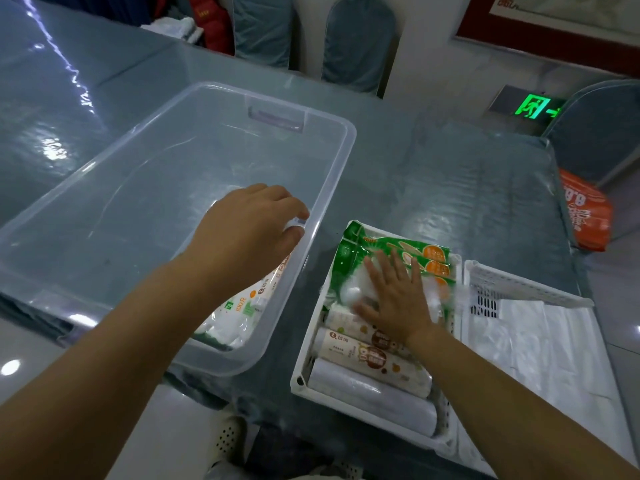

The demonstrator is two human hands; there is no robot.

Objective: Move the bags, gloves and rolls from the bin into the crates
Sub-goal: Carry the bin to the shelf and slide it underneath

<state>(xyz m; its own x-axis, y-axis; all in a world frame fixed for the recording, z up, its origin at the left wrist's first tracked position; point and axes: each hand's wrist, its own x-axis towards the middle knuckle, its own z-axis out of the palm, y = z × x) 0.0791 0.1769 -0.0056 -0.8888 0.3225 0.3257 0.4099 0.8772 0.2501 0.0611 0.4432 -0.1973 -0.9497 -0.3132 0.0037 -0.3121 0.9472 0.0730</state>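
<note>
A clear plastic bin (332,188) stands on the left of the table. One printed pack of gloves or bags (239,306) lies in its near right corner. My left hand (252,226) reaches into the bin above that pack, fingers curled near the bin's right wall, holding nothing that I can see. A white crate (304,358) to the right holds several rolls (374,362) and green packs (398,251). My right hand (394,299) rests flat, fingers spread, on the green packs. A second white crate (519,285) further right holds white bags (540,344).
The table has a blue-grey glossy cover (467,174). An orange bag (585,213) hangs off the table's right edge. Chairs with blue covers (356,43) stand at the far side. A green exit sign (533,109) glows low on the wall.
</note>
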